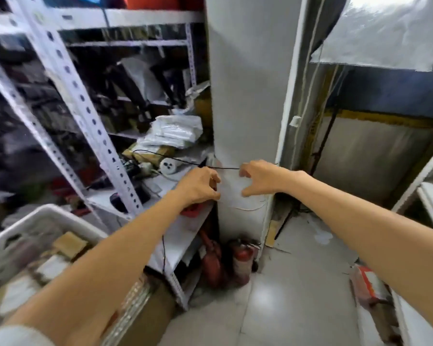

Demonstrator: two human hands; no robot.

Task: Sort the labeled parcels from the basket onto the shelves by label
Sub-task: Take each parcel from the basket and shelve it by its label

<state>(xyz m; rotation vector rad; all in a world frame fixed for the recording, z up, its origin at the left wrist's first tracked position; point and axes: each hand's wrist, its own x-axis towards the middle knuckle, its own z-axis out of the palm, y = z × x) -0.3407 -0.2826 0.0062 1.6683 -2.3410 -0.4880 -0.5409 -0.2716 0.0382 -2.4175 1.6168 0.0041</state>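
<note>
- basket (35,216): white, bottom left, heavily blurred; brown and pale parcels (69,243) lie inside.
- shelf rack (85,106): white perforated uprights, behind the basket; its levels are crowded with dark, blurred goods.
- white bags (178,131): stacked on a rack level, just left of the pillar; a round white socket (169,166) lies below them.
- black cable (223,168): runs from that level across to the fingertips of both hands; can't tell if it touches them.
- left grip (200,186): arm outstretched, thumb and fingers curled and pinching the left edge of the pale parcel (231,188).
- pale parcel: held in the air between both hands, in front of the pillar's lower part; outline is faint against the white.
- right grip (260,177): fingers above, thumb below, clamped on the parcel's right edge.
- pillar (248,83): white, centre frame, right of the rack.
- extinguishers (243,258): red, on the floor at the pillar's foot.
</note>
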